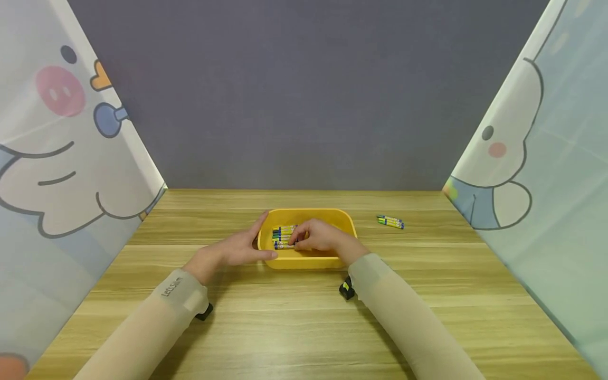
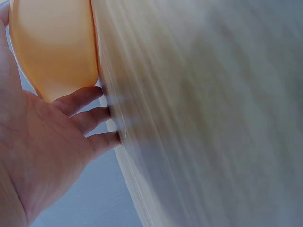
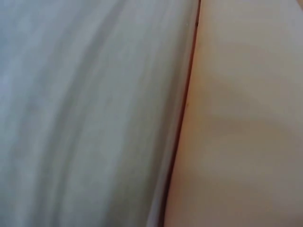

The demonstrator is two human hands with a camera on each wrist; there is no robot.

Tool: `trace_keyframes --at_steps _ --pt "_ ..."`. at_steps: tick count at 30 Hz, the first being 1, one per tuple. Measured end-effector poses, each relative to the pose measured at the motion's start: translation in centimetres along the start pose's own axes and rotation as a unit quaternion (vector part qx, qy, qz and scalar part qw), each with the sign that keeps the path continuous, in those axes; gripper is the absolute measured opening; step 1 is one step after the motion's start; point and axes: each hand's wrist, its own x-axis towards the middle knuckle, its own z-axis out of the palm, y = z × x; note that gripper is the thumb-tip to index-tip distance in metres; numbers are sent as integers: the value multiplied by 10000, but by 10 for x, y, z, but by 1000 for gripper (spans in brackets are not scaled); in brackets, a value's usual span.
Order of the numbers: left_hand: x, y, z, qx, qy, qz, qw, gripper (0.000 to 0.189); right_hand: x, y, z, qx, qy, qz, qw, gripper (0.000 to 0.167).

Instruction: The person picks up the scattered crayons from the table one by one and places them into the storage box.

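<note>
A yellow plastic tray stands on the wooden table with several crayons lying side by side in its left part; their wrappers are yellow and blue. My left hand rests against the tray's left end, thumb by the front corner and index finger by the back one. In the left wrist view its straight fingers reach down beside the tray wall to the table. Inside the tray, my right hand pinches the right end of the nearest crayon between thumb and curled fingers. The right wrist view misses that hand.
Two more crayons lie together on the table, to the right of the tray. A grey panel rises behind the table, and printed cartoon sheets flank both sides. The tray's outer wall fills the right wrist view's right side.
</note>
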Motion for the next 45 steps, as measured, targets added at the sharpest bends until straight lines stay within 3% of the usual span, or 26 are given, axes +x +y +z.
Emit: trace_keyframes --at_steps 11,19,25,33,40,45 --pt "0 0 1 -18 18 -23 10000 125 0 1 1 226 25 -16 9997 11" --pt "0 1 -1 17 32 45 10000 126 -2 -5 -7 374 335 -7 9987 17" --pt "1 2 -1 -74 6 88 9999 126 -14 -11 -24 426 662 4 9969 24" --pt "1 0 0 -104 -6 94 9999 128 -50 1 -65 108 1231 175 9922 24" --pt "2 0 -1 -87 -55 68 9999 128 -95 49 -102 163 1815 662 9810 31" --pt "2 1 -2 -77 -80 103 9999 129 -128 82 -117 -112 1875 1060 9765 32"
